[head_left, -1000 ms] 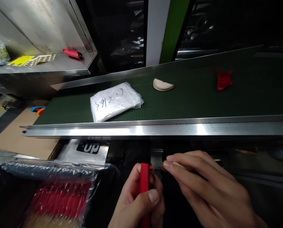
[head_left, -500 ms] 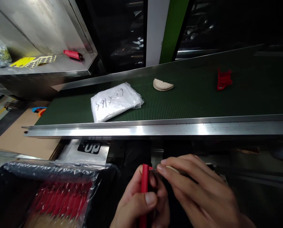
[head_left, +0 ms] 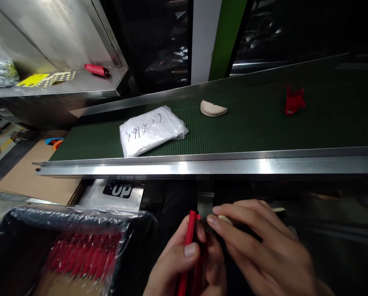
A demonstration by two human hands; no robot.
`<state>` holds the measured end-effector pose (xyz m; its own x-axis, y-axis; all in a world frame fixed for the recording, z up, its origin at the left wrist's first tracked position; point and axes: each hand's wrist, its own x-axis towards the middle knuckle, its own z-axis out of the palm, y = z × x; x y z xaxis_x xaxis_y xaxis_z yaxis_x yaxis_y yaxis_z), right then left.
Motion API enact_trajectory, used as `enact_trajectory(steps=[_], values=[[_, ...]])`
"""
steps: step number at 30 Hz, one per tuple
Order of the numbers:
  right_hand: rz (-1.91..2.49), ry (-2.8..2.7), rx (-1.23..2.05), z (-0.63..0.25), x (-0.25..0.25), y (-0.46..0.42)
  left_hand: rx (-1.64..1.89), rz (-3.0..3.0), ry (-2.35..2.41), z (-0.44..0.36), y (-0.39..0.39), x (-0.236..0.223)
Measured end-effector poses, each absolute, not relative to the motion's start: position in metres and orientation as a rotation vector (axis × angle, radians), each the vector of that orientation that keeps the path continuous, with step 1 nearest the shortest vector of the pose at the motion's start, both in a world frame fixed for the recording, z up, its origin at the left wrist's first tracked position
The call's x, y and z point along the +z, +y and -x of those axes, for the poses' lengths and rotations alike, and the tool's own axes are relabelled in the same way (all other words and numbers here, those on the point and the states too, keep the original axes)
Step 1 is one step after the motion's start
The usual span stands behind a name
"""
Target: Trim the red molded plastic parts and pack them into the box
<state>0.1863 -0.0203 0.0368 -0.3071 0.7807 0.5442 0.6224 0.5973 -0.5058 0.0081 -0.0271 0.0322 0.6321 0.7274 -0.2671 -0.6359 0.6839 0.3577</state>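
Green conveyor belt [head_left: 251, 127] runs beyond both hands. Left hand [head_left: 184, 267] is clamped on a red plastic strip [head_left: 188, 246], upright; right hand [head_left: 260, 250] pinches a pale piece [head_left: 225, 219] just beside the strip's top.

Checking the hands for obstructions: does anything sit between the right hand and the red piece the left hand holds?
Nothing visible does. The right hand has its fingertips right at the top of the red piece gripped by the left hand.
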Motion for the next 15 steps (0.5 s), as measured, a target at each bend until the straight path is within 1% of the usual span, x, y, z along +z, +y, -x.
enact_trajectory(steps=[10, 15], values=[[1.093, -2.07, 0.27, -0.189, 0.027, -0.024, 0.791, -0.149, 0.406, -0.011, -0.032, 0.031], [1.111, -2.089, 0.225, -0.189, 0.021, -0.031, 0.793, 0.033, 0.397, -0.016, -0.035, 0.035]])
